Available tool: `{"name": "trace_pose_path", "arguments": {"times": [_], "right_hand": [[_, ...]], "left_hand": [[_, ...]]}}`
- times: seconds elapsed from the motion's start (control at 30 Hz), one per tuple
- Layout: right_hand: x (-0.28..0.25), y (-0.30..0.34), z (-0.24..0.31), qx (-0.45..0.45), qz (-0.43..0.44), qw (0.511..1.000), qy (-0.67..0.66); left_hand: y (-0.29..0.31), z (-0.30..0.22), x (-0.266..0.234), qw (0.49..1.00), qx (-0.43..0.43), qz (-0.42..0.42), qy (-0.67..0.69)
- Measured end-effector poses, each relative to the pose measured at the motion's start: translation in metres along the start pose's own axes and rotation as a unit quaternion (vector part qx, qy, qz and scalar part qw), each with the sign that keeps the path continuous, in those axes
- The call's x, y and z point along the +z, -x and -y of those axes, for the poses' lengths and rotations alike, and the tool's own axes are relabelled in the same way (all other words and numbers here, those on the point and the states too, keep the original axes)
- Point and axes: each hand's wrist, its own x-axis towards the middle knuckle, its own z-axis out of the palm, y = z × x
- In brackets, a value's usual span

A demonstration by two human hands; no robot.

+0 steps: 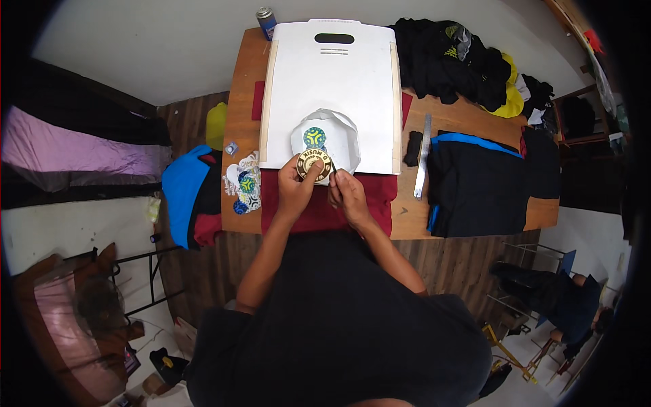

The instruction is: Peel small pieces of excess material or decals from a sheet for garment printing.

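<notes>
Forearms reaching up from the lower edge, bent at the elbows and meeting over the near edge of the table (413,224). Left hand (296,190) curled, thumb up, fingers clamped on the lower left rim of a round gold-and-black badge (314,165). Right hand (347,193) just right of the badge, fingers pinched together on a thin dark tool (333,168) whose tip touches the badge's right edge. Wrists close together, knuckles turned up toward the camera.

Badge lying at the near edge of the white board (332,81), on a pale sheet (342,136); directly beyond the badge, on the same sheet, a blue-and-yellow round sticker (314,137). Under both hands, nearer than the badge, red cloth (319,210) spread to the table edge. Left of the badge, loose stickers (245,186) at the table's left rim, and a blue garment (182,190) hanging past it. Right of the badge, a small black piece (413,148), then a metal ruler (423,156), then a folded black-and-blue garment (475,183). Far beyond the badge, a spray can (266,22) at the board's far left corner and a heap of dark clothes (454,61) at the far right.
</notes>
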Motion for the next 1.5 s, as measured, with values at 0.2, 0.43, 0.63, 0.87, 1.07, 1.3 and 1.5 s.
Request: {"name": "trace_pose_path", "arguments": {"times": [0.2, 0.43, 0.63, 0.87, 1.07, 1.3, 1.5], "right_hand": [[-0.0018, -0.0008, -0.0024, -0.002, 0.0, 1.0, -0.004], [-0.0023, -0.0015, -0.004, -0.006, -0.001, 1.0, -0.006], [-0.0019, -0.0036, -0.004, -0.016, -0.02, 0.999, -0.04], [-0.001, -0.003, -0.0033, -0.007, -0.01, 0.999, -0.03], [-0.0003, -0.003, -0.0039, -0.006, -0.009, 0.999, -0.033], [-0.0011, -0.0032, -0.0058, -0.005, -0.006, 1.0, -0.029], [0.0005, -0.0037, -0.0028, -0.007, -0.016, 0.999, -0.037]], "left_hand": [[-0.0001, 0.0, 0.0002, 1.0, 0.0, 0.001, 0.003], [-0.0005, -0.001, 0.0009, 1.0, -0.001, 0.004, 0.003], [-0.0008, -0.0005, -0.0002, 1.0, -0.001, 0.003, 0.0], [-0.0015, 0.0006, -0.0009, 1.0, -0.002, 0.001, 0.0], [-0.0013, 0.0009, -0.0014, 1.0, -0.012, -0.001, 0.001], [-0.0014, 0.0006, -0.0007, 1.0, -0.004, 0.001, 0.001], [-0.0012, -0.0011, -0.0002, 1.0, -0.004, 0.004, -0.001]]}}
